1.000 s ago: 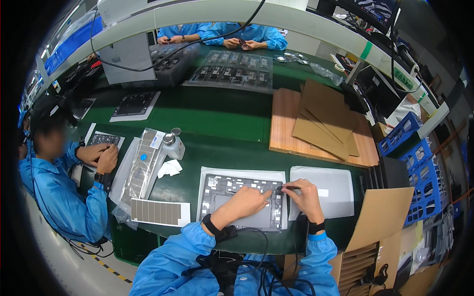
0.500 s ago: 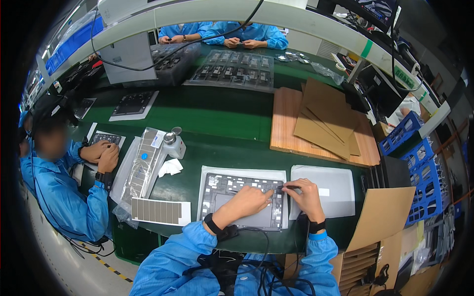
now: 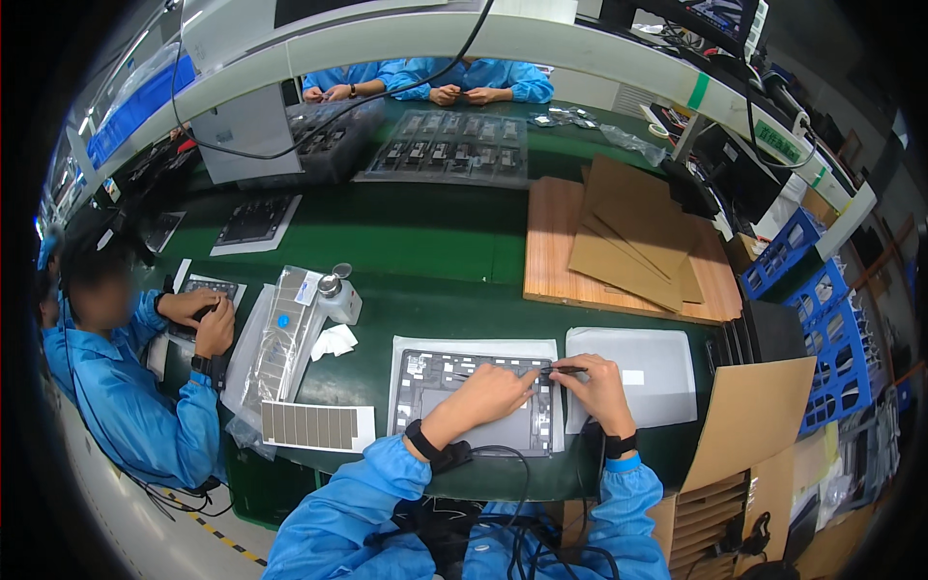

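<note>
A flat grey device panel (image 3: pixel 414 398) with many small white pads lies on a white sheet (image 3: pixel 398 350) in front of me. My left hand (image 3: pixel 491 394) rests over its upper middle, index finger stretched to the panel's upper right part; its other fingers are partly hidden, and nothing shows in it. At the panel's upper right corner my right hand (image 3: pixel 601 389) is closed on dark tweezers (image 3: pixel 570 369), their tip pointing left, close to my left fingertip. What lies at the tip is too small to make out.
Left of the panel are a strip sheet (image 3: pixel 319 425), a metal-topped bottle (image 3: pixel 338 298), white wipes (image 3: pixel 333 342) and bagged strips (image 3: pixel 280 333). On the right sit a white sheet (image 3: pixel 667 372), wooden board (image 3: pixel 551 242) with cardboard (image 3: pixel 628 242), and blue racks (image 3: pixel 836 377). A co-worker (image 3: pixel 126 377) sits left.
The view has shifted slightly. My left fingertip and the tweezers tip have come a little closer together at the panel's upper right. The co-worker's hands on the left have moved slightly.
</note>
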{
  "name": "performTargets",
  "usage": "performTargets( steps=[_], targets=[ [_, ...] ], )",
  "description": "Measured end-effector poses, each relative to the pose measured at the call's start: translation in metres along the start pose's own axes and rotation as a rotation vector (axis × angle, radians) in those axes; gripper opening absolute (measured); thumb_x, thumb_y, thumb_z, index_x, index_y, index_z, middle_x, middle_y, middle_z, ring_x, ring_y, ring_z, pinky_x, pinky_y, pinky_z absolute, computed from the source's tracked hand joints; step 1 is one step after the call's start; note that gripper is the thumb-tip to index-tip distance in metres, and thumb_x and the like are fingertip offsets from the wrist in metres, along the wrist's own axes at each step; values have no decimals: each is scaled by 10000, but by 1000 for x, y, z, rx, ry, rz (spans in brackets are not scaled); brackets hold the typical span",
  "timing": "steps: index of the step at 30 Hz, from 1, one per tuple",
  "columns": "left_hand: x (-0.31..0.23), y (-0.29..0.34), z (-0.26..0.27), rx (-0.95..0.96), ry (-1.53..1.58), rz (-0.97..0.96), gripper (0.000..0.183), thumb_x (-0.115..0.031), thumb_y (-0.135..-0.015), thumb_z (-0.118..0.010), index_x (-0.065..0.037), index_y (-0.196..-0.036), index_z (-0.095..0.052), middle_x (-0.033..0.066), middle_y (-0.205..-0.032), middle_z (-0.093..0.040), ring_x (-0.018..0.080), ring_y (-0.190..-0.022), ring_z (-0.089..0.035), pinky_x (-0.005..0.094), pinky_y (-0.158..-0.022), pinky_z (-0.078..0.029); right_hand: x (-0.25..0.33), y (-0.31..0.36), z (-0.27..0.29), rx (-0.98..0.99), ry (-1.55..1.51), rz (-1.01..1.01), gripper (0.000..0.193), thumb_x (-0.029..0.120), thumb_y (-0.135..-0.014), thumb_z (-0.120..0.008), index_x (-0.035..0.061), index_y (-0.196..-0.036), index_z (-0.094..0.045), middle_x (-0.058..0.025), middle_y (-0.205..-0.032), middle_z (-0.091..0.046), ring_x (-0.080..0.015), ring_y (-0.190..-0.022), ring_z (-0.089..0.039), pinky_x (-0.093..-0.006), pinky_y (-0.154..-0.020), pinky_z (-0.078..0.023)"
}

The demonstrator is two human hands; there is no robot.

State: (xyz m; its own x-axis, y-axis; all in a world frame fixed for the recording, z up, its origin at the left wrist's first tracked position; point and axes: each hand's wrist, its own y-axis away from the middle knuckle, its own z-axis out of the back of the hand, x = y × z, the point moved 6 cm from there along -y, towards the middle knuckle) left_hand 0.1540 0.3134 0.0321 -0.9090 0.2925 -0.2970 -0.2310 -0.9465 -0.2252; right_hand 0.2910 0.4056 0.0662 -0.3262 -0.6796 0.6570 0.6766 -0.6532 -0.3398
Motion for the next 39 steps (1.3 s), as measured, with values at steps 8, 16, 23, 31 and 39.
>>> performTargets(
  steps=[8,16,23,31,39],
  targets=[
    [9,-7,-14,53,-28,14,364,-353,-978,-543,-112,-1243,-609,128,-610,-640,338,-558,-642,480,-550,-484,-2,-1,3,-1,-95,-70,178,106,-772,-795,10,-917,-754,-135,-894,-740,-286,-835,-706,-342,-772,-539],
    [7,-6,-11,70,-34,12,342,-317,-962,-562,-124,-1243,-597,118,-614,-640,331,-574,-647,464,-559,-498,6,20,30,-174,-87,-117,163,67,-781,-784,-12,-917,-743,-141,-891,-741,-255,-818,-721,-310,-747,-542],
    [9,-3,-16,38,-20,-6,409,-303,-971,-539,-155,-1353,-558,123,-579,-619,340,-530,-624,466,-530,-496,34,76,71,-400,-60,-284,141,28,-784,-764,-22,-913,-736,-123,-859,-741,-200,-815,-716,-287,-752,-529],
    [8,-7,-7,55,-98,-6,396,-258,-947,-555,-147,-1327,-578,96,-582,-616,319,-527,-619,453,-519,-484,48,112,76,-429,-35,-371,95,-3,-837,-640,-51,-895,-698,-161,-871,-715,-277,-783,-705,-326,-728,-528],
    [38,150,84,-208,-246,790,381,-340,-920,-637,-43,-1157,-618,182,-591,-618,382,-553,-637,478,-504,-492,52,116,13,142,241,-423,241,175,-879,-639,-30,-1004,-668,-269,-957,-661,-446,-902,-640,-480,-807,-513]
  ],
)
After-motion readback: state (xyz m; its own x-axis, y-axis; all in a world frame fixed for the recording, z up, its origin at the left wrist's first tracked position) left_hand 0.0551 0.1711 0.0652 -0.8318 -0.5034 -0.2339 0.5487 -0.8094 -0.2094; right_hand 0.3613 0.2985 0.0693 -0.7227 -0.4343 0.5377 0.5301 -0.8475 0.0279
